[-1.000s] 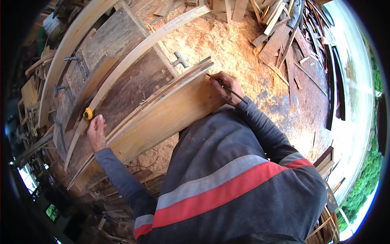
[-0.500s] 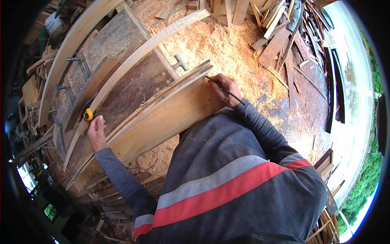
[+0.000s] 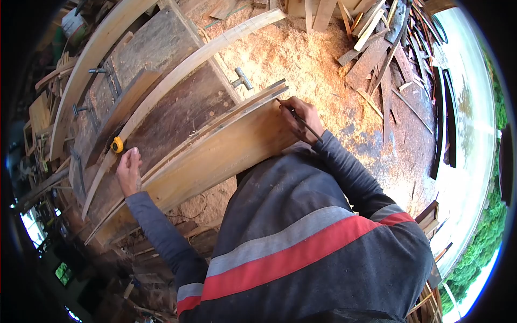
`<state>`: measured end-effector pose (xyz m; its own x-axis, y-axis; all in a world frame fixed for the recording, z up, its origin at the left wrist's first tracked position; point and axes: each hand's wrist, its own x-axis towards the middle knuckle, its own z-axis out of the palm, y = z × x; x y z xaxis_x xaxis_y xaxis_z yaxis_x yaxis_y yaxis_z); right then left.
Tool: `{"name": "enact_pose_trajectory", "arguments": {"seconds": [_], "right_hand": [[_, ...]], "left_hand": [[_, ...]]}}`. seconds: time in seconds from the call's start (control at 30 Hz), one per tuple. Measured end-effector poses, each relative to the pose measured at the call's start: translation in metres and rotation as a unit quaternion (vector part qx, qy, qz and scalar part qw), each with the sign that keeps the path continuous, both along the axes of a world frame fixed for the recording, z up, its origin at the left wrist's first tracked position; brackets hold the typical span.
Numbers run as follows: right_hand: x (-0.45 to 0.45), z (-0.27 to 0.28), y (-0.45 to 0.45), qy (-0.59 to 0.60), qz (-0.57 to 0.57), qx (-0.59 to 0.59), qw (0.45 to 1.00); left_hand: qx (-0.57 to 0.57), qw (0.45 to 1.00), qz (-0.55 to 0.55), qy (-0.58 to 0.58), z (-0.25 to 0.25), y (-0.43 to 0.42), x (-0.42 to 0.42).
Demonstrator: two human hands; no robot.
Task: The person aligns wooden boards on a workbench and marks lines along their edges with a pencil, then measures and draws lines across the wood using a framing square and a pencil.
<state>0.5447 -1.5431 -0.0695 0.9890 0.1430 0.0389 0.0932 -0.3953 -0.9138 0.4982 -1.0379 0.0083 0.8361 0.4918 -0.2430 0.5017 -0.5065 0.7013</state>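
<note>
My right hand (image 3: 302, 121) is closed around a thin dark stick, pencil-like (image 3: 307, 126), whose tip is at the upper edge near the far end of a long pale wooden board (image 3: 215, 156). The board stands on its edge, against my body side of the bench. My left hand (image 3: 129, 171) is beside the board's other end, fingers loosely curled and slightly apart, with nothing visible in them. Just beyond its fingertips a yellow tape measure (image 3: 117, 145) sits on a curved wooden strip (image 3: 177, 78); hand and tape measure look apart.
Beneath the strips lies a worn wooden bench (image 3: 186, 105), with a metal T-handled clamp (image 3: 242, 79) at its edge. Another curved plank (image 3: 89, 67) is at the left. Sawdust (image 3: 301, 59) covers the floor, and scrap wood (image 3: 371, 59) is piled at the upper right.
The view has shifted slightly. My left hand is a little farther from the tape measure. My right hand keeps its grip and place at the board's far end.
</note>
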Motion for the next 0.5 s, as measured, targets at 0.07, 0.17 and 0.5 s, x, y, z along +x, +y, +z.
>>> {"name": "enact_pose_trajectory", "arguments": {"seconds": [0.07,0.17,0.5], "right_hand": [[0.009,0.023,-0.009,0.105,0.281,-0.011,0.954],[-0.010,0.074,0.003,0.136,0.390,0.057,0.909],[-0.052,0.065,0.108,0.099,0.506,0.103,0.851]], "left_hand": [[-0.010,1.000,0.000,0.002,0.000,0.000,0.000],[-0.004,1.000,-0.001,0.012,0.004,-0.004,0.002],[0.091,0.992,-0.056,-0.069,-0.008,0.005,-0.003]]}}
